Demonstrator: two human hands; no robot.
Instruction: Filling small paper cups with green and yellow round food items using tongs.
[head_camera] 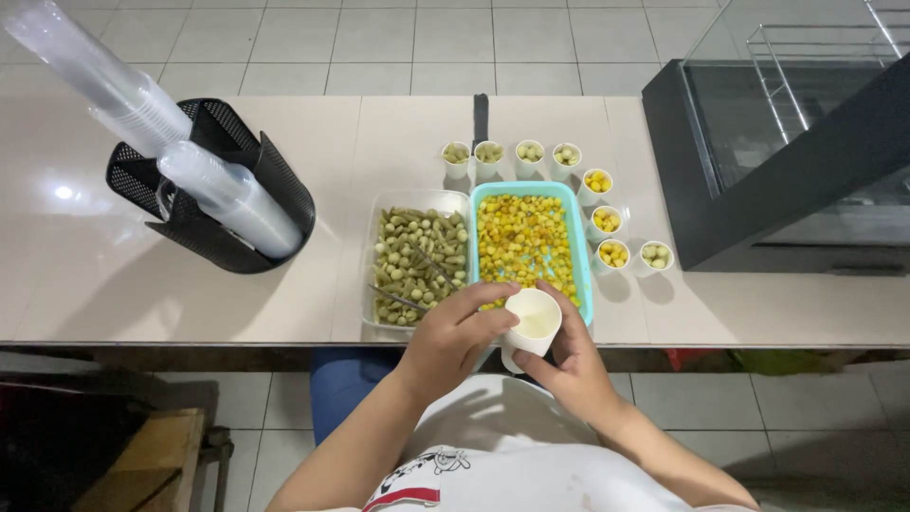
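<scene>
White paper cup (533,322) held between left hand (453,339), right hand (572,365).

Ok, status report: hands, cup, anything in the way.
Both hands, left hand and right hand, on one small white cup, empty, upright. Held over near end of teal tray of yellow pieces. Nothing in the way.

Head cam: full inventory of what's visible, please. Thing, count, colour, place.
Filled small cups: eight, white, in an L behind and right of the teal tray.
Teal tray: one, yellow pieces inside, counter centre.
Clear tray: one, green pieces and metal tongs inside, left of the teal tray.
Mesh holder: one, black, counter left, holding clear cup stacks.
Glass case: one, black-framed, counter right.
Empty cup: one, white, at the counter's front edge.
Left hand: grips the empty cup's rim.
Right hand: supports it from beneath.
</scene>
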